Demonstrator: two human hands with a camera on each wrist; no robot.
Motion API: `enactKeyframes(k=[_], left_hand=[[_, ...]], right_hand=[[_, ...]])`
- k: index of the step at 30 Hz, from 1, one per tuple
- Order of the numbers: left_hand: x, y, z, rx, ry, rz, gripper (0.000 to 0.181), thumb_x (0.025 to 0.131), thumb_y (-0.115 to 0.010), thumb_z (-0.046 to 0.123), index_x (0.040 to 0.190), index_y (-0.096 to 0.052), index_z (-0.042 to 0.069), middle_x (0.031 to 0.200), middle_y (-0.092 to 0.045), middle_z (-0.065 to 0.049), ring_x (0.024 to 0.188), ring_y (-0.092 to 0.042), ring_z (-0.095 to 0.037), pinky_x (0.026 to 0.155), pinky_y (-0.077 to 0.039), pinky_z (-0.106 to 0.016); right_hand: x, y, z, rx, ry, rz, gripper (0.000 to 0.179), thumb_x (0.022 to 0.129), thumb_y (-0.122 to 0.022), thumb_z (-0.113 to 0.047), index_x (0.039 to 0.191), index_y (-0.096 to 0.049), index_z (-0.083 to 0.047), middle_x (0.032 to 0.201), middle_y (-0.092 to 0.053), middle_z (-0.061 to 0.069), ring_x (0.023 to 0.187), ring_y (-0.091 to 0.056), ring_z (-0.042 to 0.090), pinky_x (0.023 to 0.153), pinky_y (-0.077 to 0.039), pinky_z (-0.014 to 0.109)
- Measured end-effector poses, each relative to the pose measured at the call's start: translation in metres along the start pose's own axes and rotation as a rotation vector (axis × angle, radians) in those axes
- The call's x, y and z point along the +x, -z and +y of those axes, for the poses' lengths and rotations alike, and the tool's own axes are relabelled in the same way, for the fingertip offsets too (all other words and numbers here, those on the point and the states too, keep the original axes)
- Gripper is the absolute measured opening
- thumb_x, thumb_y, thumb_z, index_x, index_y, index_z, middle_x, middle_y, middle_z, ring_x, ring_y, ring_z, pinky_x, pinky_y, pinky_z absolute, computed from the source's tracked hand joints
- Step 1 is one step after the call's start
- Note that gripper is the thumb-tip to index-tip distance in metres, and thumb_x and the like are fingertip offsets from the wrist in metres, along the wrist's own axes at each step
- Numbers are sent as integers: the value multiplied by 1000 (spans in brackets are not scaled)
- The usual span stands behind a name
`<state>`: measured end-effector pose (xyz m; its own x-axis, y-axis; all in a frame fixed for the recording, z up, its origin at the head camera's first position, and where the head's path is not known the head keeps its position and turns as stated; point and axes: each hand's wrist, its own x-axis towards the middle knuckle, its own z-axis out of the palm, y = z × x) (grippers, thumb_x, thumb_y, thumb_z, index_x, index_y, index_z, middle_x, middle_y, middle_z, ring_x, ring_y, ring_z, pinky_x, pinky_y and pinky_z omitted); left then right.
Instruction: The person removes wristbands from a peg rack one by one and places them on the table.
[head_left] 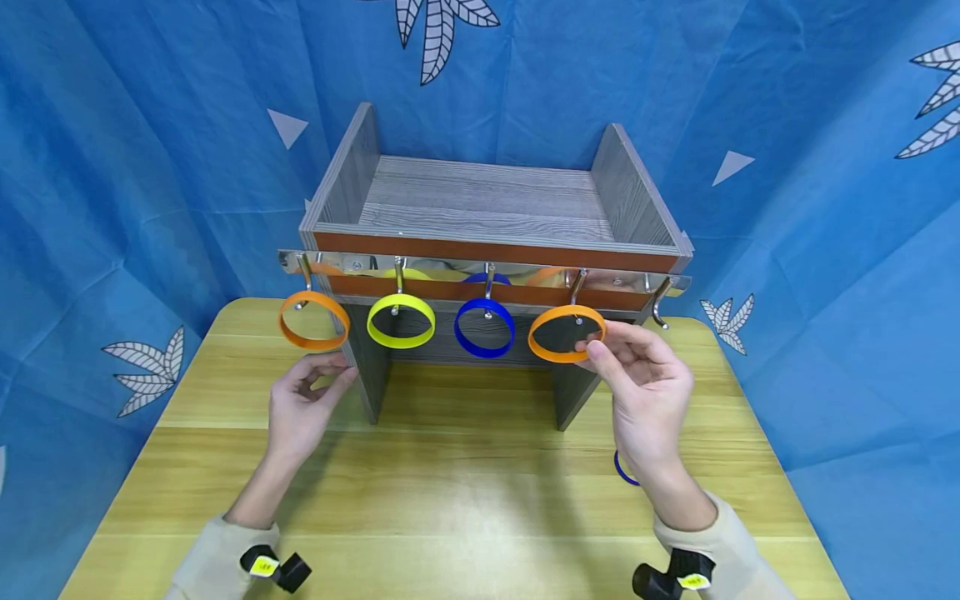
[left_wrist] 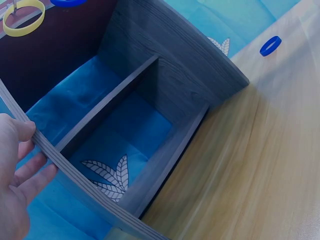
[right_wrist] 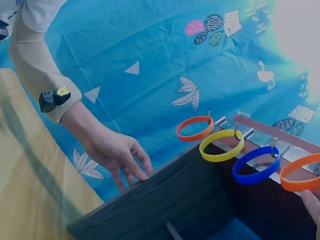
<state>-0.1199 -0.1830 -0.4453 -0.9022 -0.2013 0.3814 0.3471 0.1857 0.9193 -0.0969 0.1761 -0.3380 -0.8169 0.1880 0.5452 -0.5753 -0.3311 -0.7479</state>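
Observation:
My right hand point(head_left: 651, 387) pinches the lower right edge of an orange silicone wristband point(head_left: 557, 357), which hangs around the fourth hook from the left. In the head view, my left hand point(head_left: 303, 408) holds the front edge of the grey wooden shelf's left side panel point(head_left: 371, 367). Its thumb point(left_wrist: 26, 131) lies on that edge, and the other fingers are along the outer face. Left of the pinched band hang a blue wristband point(head_left: 484, 352), a yellow wristband point(head_left: 401, 341) and another orange wristband point(head_left: 309, 342), one per hook.
A metal hook rail point(head_left: 618, 281) runs across the shelf's front, and its rightmost hook point(head_left: 660, 305) is bare. Partly behind my right forearm, a blue wristband point(head_left: 624, 471) lies on the wooden table point(head_left: 450, 500). Blue cloth point(head_left: 187, 108) hangs behind and at both sides.

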Motion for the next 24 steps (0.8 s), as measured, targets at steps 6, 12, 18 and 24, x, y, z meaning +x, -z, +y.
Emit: enactKeyframes(k=[6,12,18,24], left_hand=[[0,1,0,3,1,-3,17,90,-74,-11,107,-71,-9,98,-72,23,92,-71,4,76,-62,-12],[0,2,0,-1,7,-1,18,90,-74,-11,108,-70,-10,98,-72,23,92,-71,4,76,-63,-13],[0,1,0,0,4,-3,18,90,-74,-12,108,-70,-10,98,-72,24,92,-70,4,77,-63,-13],[0,1,-1,4,-2,-10,18,91,-74,-11,108,-71,-9,99,-72,24,93,-70,4,76,-63,-13]], right_hand=[[-1,1,-4,16,15,-10,27,92,-61,24,112,-72,11,98,-81,13,87,-80,19,76,-67,26],[-2,3,-8,25,32,-31,28,91,-59,27,113,-70,14,98,-81,15,87,-81,20,76,-68,27],[-6,9,-9,18,31,-58,29,90,-57,29,113,-69,16,99,-81,16,88,-80,20,78,-68,28],[-9,17,-11,11,10,-90,28,89,-56,31,113,-67,21,99,-80,16,90,-80,22,79,-68,28]])
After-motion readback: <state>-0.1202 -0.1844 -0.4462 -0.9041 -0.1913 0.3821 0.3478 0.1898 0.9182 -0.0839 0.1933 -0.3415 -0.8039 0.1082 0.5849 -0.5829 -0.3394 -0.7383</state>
